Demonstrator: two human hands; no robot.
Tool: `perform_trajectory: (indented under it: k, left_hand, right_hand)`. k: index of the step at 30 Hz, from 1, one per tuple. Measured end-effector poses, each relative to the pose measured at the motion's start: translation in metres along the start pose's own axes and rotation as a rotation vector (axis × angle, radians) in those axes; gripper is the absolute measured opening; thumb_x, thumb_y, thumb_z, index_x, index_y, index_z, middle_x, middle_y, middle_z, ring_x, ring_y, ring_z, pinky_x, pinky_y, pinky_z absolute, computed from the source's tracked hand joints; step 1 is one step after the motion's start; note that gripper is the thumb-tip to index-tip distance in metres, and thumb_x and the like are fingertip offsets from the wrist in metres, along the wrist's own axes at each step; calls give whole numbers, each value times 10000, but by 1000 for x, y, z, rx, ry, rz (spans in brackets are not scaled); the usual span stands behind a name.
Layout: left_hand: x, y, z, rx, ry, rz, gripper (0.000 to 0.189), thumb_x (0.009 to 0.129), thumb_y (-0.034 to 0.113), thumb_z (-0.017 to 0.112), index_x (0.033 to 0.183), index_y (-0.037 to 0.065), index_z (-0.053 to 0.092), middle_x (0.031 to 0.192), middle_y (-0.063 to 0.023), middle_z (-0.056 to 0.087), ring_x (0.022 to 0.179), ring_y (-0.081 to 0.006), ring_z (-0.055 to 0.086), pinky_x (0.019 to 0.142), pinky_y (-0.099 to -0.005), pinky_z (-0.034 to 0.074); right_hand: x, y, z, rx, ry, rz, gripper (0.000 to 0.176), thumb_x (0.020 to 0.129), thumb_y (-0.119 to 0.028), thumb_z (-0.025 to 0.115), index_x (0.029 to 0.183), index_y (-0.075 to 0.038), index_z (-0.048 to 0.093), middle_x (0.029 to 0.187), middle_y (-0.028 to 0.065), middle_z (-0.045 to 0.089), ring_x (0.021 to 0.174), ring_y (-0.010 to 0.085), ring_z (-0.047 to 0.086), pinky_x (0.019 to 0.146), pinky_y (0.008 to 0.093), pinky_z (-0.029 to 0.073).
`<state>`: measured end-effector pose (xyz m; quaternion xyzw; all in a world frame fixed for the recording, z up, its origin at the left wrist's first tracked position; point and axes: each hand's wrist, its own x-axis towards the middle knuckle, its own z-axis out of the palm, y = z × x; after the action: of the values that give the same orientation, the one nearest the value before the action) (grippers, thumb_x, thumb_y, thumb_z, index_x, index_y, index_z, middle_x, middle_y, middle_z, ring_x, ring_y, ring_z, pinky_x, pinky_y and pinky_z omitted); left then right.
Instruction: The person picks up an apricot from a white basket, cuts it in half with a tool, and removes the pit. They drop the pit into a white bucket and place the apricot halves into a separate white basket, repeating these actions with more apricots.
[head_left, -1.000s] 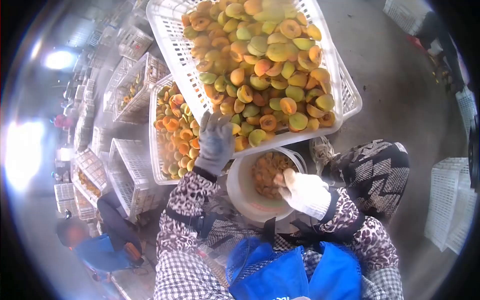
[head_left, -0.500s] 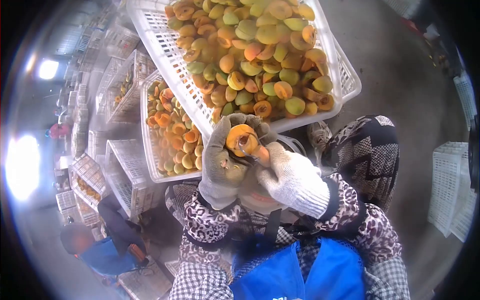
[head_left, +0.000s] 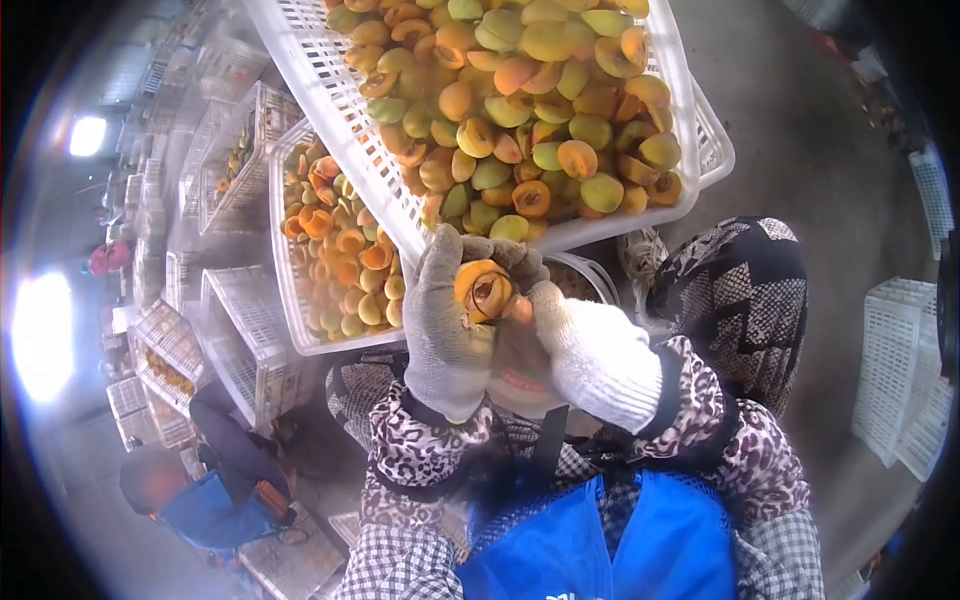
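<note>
My left hand (head_left: pixel 447 325), in a grey glove, grips an orange halved fruit (head_left: pixel 482 288) with its cut face and stone toward me. My right hand (head_left: pixel 590 350), in a white glove, presses against the fruit's right side; what its fingers hold is hidden. Both hands are raised in front of a white bucket (head_left: pixel 585 275), mostly hidden behind them. Just beyond is a white plastic crate (head_left: pixel 330 110) heaped with yellow, green and orange fruit halves (head_left: pixel 520 110).
A second white crate (head_left: pixel 290 320) of orange fruit pieces lies to the left. More white crates (head_left: pixel 235 345) stack further left and at the right edge (head_left: pixel 900 370). Another person in blue (head_left: pixel 190 500) crouches at lower left. Grey concrete floor lies to the right.
One second ago my left hand reached into the crate and my right was over the bucket. Both then came together at the fruit and have since stayed there, shifting slightly.
</note>
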<state>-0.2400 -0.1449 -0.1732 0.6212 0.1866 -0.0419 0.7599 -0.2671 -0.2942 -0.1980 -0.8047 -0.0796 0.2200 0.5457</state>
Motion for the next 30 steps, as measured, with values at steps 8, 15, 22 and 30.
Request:
perform_trajectory:
  k: [8,15,22,30]
  left_hand:
    - [1,-2,15,-233,-73,117,407,992,385,476,904,-2,570,779,-122,608,719,-223,617,695,-402,575]
    - [0,-6,5,-187,-67,-107,417,989,402,463,873,14,563,835,-92,571,697,-202,587,715,-382,547]
    - [8,-5,2,-173,-68,-111,297,950,271,544,829,2,581,743,-103,580,654,-222,595,706,-387,548]
    - [9,-18,-28,-461,22,-468,308,963,339,538,830,62,557,769,-75,576,737,-233,627,764,-408,562]
  right_hand:
    - [13,-11,-29,798,-665,252,186,844,-183,524,884,-3,548,643,77,580,557,193,596,533,336,501]
    - [9,-23,-33,699,-643,341,186,862,-198,532,906,-18,555,623,78,573,471,176,563,444,305,465]
    - [14,-11,-17,904,-665,433,128,868,-180,592,875,-64,540,571,-6,490,424,97,470,380,240,399]
    - [31,2,-3,775,-828,115,154,863,-187,581,907,-40,563,667,-13,512,592,75,495,514,230,406]
